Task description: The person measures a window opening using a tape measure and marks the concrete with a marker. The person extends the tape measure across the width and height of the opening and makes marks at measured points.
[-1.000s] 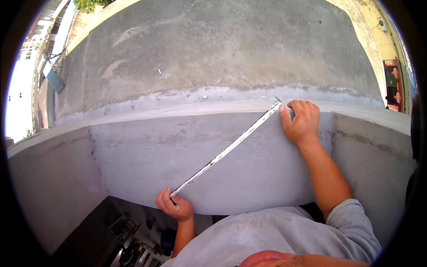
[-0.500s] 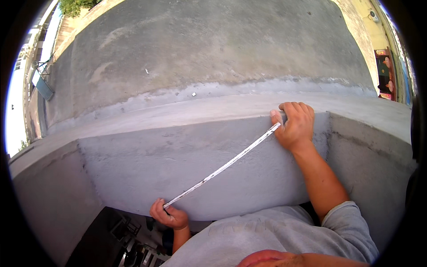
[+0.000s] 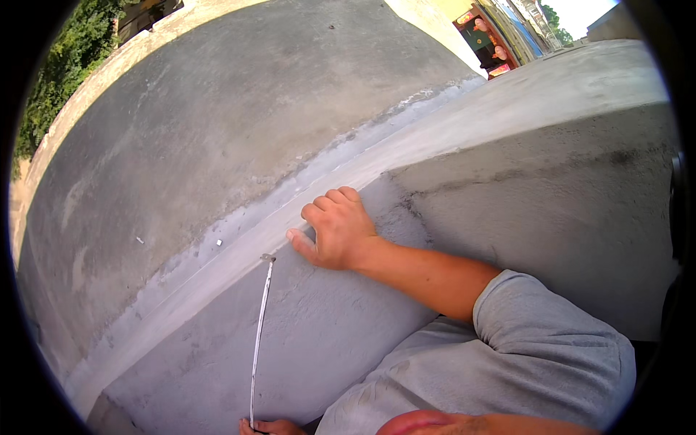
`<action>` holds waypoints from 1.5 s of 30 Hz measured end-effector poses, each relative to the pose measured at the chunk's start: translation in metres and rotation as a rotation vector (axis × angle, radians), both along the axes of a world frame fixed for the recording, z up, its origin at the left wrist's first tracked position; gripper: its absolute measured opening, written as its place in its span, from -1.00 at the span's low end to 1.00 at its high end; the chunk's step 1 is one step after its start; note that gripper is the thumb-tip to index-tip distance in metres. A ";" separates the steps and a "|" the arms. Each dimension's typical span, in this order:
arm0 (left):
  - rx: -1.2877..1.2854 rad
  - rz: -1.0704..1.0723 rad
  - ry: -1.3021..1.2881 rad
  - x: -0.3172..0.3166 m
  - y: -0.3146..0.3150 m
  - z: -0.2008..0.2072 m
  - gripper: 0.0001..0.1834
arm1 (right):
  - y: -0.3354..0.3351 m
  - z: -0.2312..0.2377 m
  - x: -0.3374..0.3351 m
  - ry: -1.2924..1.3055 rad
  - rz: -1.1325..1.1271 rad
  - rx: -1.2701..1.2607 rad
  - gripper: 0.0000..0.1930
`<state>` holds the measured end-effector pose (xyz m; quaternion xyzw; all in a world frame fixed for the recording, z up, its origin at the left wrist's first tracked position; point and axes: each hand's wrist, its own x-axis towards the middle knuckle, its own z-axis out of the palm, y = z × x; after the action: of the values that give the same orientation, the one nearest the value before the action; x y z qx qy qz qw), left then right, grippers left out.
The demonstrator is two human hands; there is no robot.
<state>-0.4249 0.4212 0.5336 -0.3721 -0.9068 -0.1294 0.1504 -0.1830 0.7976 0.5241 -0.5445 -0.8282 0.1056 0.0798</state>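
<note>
A long, thin white strip with worn dark marks and a small metal tab at its upper end, by its look a tape measure's blade (image 3: 259, 330), slants up across the grey wall face. Its tab lies near the ledge's edge. At the lower rim my left hand (image 3: 272, 426) is closed on the lower end; most of that hand is cut off. My right hand (image 3: 336, 228) rests on the edge of the grey cement ledge (image 3: 449, 134), fingers bent and thumb apart, a little right of the tab. It is off the tape.
Beyond the ledge spreads a grey cement surface (image 3: 217, 109) with a small white scrap (image 3: 219, 243) near its seam. A side wall (image 3: 551, 188) meets the inner wall face at a corner on the right. Green foliage (image 3: 72, 72) stands at the far left.
My right hand has let go of the tape's upper end, baring the metal tab. The view has turned and shifted right, so my left hand now sits at the lower rim.
</note>
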 end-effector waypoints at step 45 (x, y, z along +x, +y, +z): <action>0.411 -0.058 -0.125 -0.014 -0.021 -0.014 -0.85 | 0.031 -0.083 0.038 -0.137 0.218 0.210 -0.43</action>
<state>-0.4394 0.4007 0.5195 -0.3509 -0.8577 -0.3387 0.1626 -0.1448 0.8283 0.4411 -0.4459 -0.8924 -0.0110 0.0679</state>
